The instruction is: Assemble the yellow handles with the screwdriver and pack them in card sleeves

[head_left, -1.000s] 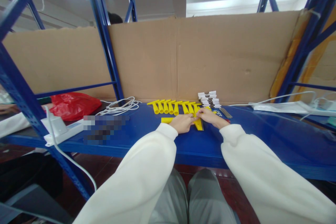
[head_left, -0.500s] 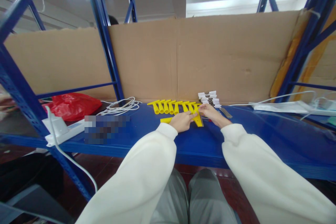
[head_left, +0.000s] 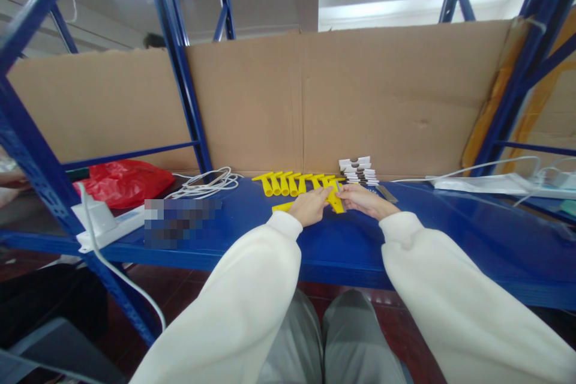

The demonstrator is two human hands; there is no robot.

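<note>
My left hand (head_left: 310,206) is closed around the handle of a yellow T-shaped scraper (head_left: 335,201), its head turned to the right. At that head's right edge, where a thin grey blade strip shows, the fingers of my right hand (head_left: 363,199) are pinched. Whether they grip the strip or the yellow plastic is hard to see. Behind my hands stands a row of several similar yellow scrapers (head_left: 284,183), round handle ends towards me. A stack of small white packets (head_left: 358,171) sits behind my right hand, and flat grey metal blades (head_left: 387,194) lie just right of it.
The blue shelf (head_left: 432,240) is backed by a cardboard sheet (head_left: 387,90) between blue posts. To the left are a red plastic bag (head_left: 126,183), coiled white cable (head_left: 211,183) and a power strip (head_left: 121,227). A white sleeve-like packet (head_left: 486,183) lies right. Another person's hand shows far left.
The yellow scraper has shifted slightly left and tilted in my hands. My right fingers have moved down and closer along its blade edge.
</note>
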